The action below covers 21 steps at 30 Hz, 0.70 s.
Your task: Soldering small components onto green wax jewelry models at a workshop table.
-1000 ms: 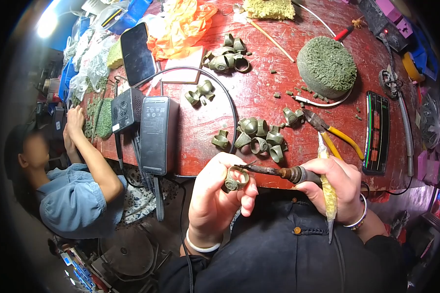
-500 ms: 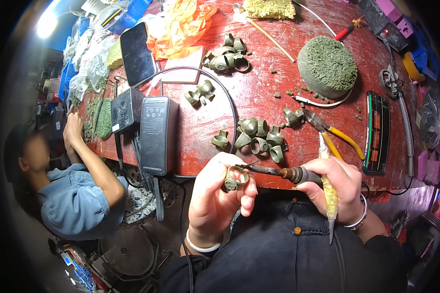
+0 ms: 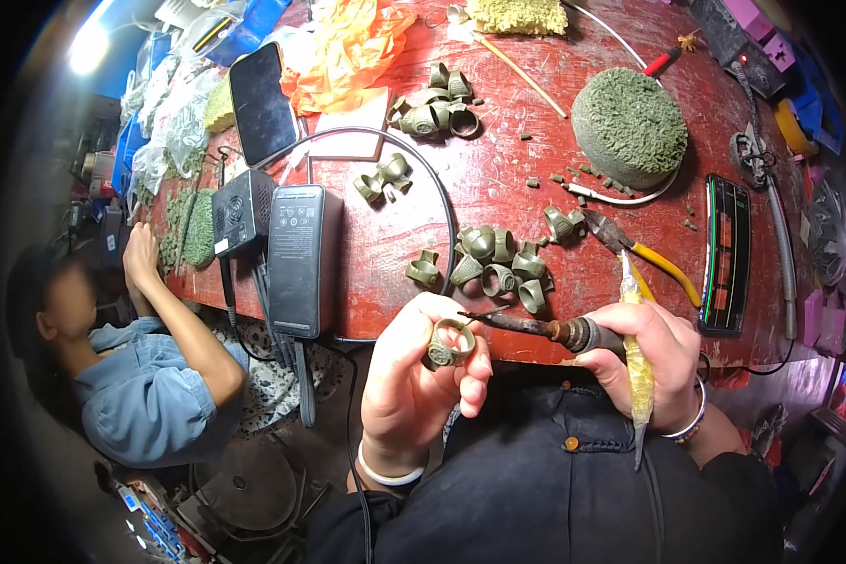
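Between the fingertips of my left hand (image 3: 395, 390) is a dark green signet-style ring (image 3: 439, 355), its round opening facing up. My right hand (image 3: 665, 362) grips a soldering-iron-like tool (image 3: 559, 332) with a dark handle and a thin, bent tip. That tip lies by the ring's upper edge; whether it touches is too small to tell. Also held in the right hand, crossing the iron, is a slim pointed tool (image 3: 637, 376) wrapped in yellow. Just beyond my hands, several similar green rings (image 3: 498, 279) lie in a cluster on the red table (image 3: 385, 301).
Yellow-handled cutters (image 3: 663, 258) lie beyond my right hand, near a round green block (image 3: 630, 127) and a lit phone (image 3: 726, 254). More rings (image 3: 437, 103) sit farther back. A black power box (image 3: 301, 263) with cables stands left. Another person (image 3: 150, 376) sits at the left edge.
The ring has turned a little in my left fingers, showing more of its opening. The iron's tip has shifted slightly away from it. The other person's arm has moved slightly.
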### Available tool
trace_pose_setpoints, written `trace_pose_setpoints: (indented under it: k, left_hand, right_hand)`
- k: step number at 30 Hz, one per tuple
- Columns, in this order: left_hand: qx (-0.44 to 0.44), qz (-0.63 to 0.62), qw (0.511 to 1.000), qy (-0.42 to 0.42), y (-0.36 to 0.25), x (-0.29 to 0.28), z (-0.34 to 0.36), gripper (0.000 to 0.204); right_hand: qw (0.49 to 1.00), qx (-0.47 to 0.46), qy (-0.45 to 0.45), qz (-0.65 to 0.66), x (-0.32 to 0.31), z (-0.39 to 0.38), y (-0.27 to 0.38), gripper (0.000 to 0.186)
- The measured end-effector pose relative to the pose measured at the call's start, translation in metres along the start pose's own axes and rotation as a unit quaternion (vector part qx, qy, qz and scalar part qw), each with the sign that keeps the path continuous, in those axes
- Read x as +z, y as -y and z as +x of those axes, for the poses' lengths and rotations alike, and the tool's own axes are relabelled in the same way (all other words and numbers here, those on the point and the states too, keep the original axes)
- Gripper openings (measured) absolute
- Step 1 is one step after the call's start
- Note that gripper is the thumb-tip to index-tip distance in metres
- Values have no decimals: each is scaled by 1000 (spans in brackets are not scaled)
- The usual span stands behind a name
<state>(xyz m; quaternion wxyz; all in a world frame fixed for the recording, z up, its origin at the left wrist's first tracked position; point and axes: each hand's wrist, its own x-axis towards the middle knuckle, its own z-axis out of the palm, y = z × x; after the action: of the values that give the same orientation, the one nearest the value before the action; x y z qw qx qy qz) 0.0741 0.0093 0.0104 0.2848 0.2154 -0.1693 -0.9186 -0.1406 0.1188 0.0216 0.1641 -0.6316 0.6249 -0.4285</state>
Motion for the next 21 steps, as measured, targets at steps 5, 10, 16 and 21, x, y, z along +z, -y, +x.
trace_pose_setpoints:
  k: [5,10,16,21]
  left_hand:
    - [-12,-30,999,-6,1,2,0,34]
    - [-13,-47,999,-2,1,2,1,33]
    - [-5,-40,999,2,2,-1,0,33]
    - [1,-24,1000,10,2,-1,1,33]
  right_hand:
    - [1000,-2,1,1,0,0,0,33]
    - [1000,-3,1,-2,1,-1,-2,32]
    - [1000,0,12,-9,2,-2,-2,33]
    - [1000,0,13,-8,2,-2,-3,32]
